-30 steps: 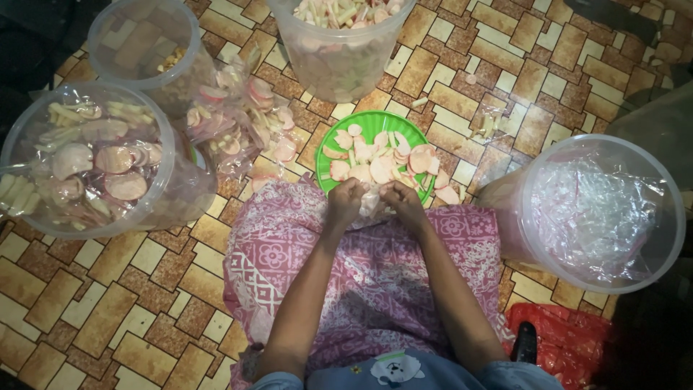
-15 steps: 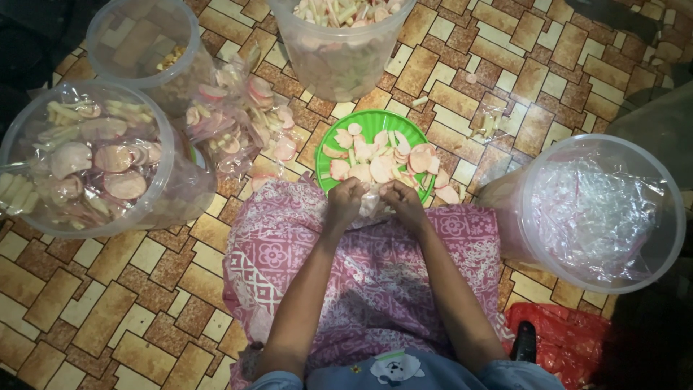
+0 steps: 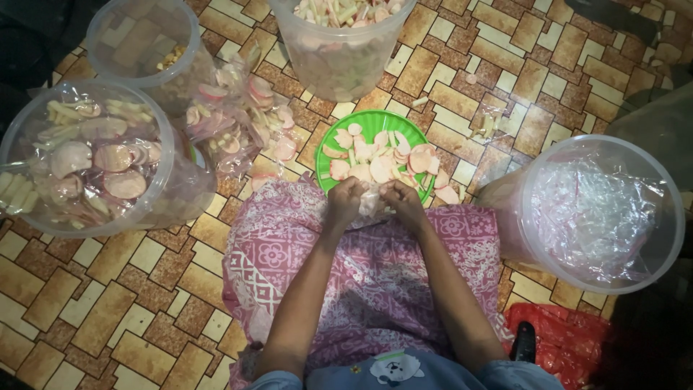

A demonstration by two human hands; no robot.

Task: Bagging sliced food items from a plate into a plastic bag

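Far to the left of the hands stands a clear tub lined with plastic and full of pink and pale crackers, with an emptier tub behind it. Nearer the left hand, filled bags lie on the tiled floor. The left hand and right hand meet over a pink patterned cloth, both pinched closed on a small clear bag. Just beyond them a green plate carries crackers; past it stands another full tub. Right of the right hand stands a tub lined with crumpled plastic.
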